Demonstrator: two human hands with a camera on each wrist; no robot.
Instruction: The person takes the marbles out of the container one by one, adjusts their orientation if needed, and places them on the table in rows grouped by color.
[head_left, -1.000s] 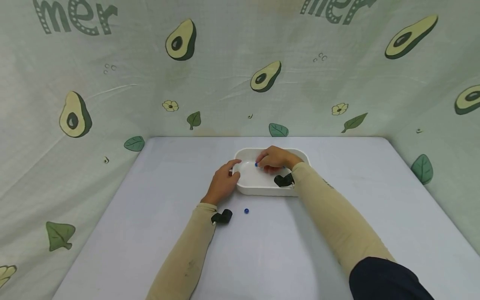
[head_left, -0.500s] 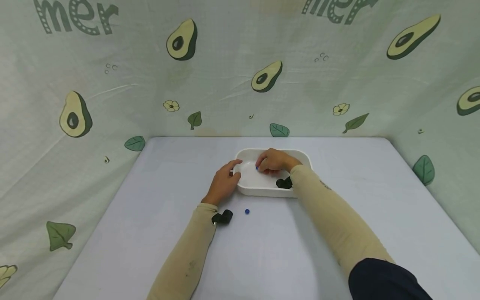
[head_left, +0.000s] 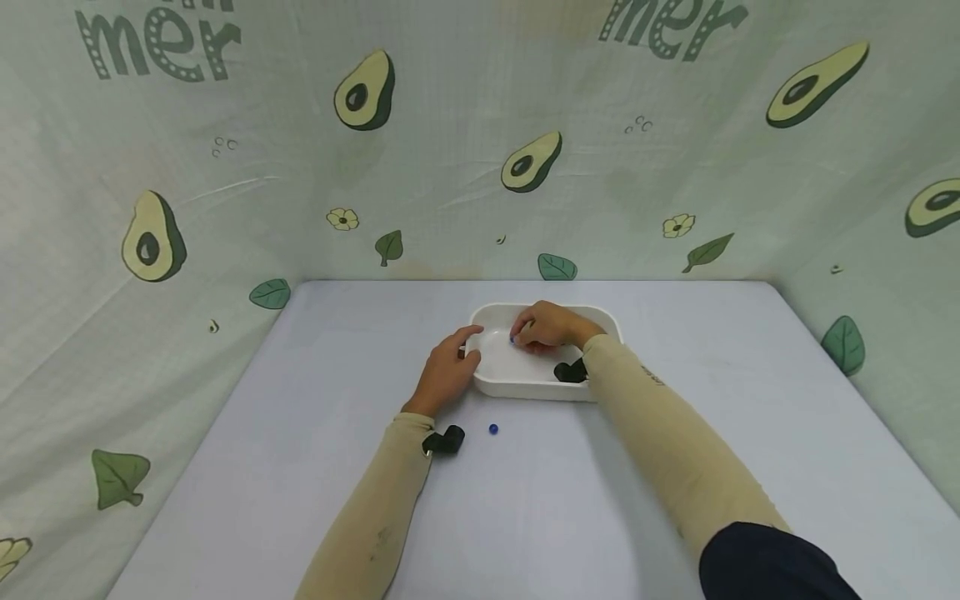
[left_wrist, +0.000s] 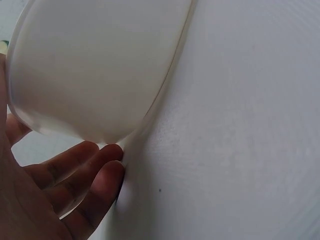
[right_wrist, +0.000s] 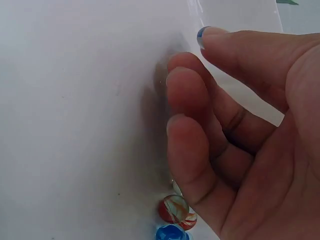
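My left hand (head_left: 444, 372) holds the left end of a white rectangular tray (head_left: 525, 389). In the left wrist view its fingertips (left_wrist: 111, 151) meet the outer wall of the tray (left_wrist: 100, 60). Over the inside of the tray my right hand (head_left: 549, 325) pinches a small blue-and-clear glass marble (right_wrist: 201, 37) at its fingertips; the thumb and finger hide most of it. Beneath the right hand, a red-and-clear swirled marble (right_wrist: 174, 208) and a blue marble (right_wrist: 171, 232) lie in the tray, with more partly hidden behind the fingers.
One dark blue marble (head_left: 493, 429) lies on the white table (head_left: 540, 517) in front of the tray. Small black cameras (head_left: 444, 440) sit at both wrists. A cloth printed with avocados (head_left: 450, 125) hangs behind and along the sides.
My right hand, with the blue marble at its fingertips, has lowered slightly toward the near side of the tray. The left hand stays at the tray's end.
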